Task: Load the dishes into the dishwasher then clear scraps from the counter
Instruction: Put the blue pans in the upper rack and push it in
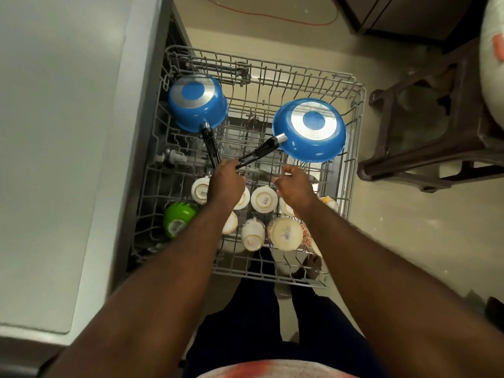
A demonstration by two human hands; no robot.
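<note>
Left-hand fingers are curled round the end of the black handle of the blue frying pan, set base-up at the right of the pulled-out dishwasher rack; the left hand is just beside the handle tip of the blue saucepan, inverted at the rack's back left. Right-hand fingers are loosely curled, slightly apart, nothing held; the right hand is held above upturned cups at the rack's front; a green bowl is seen left of them.
</note>
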